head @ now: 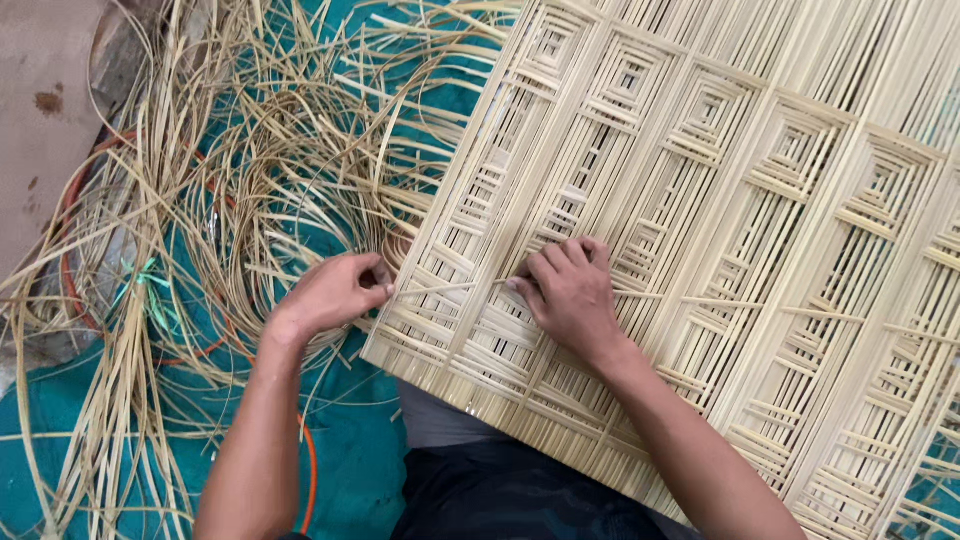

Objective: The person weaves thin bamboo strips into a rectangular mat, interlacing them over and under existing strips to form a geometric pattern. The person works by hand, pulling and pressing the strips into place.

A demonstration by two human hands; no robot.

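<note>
A large pale woven mat point(760, 200) of thin cane strips, with nested rectangle patterns, lies across my lap and fills the right of the head view. A single thin cane strip point(440, 289) runs sideways across the mat's near left part. My left hand point(330, 295) pinches the strip's left end at the mat's left edge. My right hand point(570, 290) rests on the mat with fingers curled, its fingertips pressing on the strip's other end among the woven strands.
A tangled heap of loose cane strips point(230, 150) lies to the left on a teal sheet point(350, 440). An orange hose or cord point(310, 470) runs under the heap. A brown bare floor patch point(45, 90) shows at the top left.
</note>
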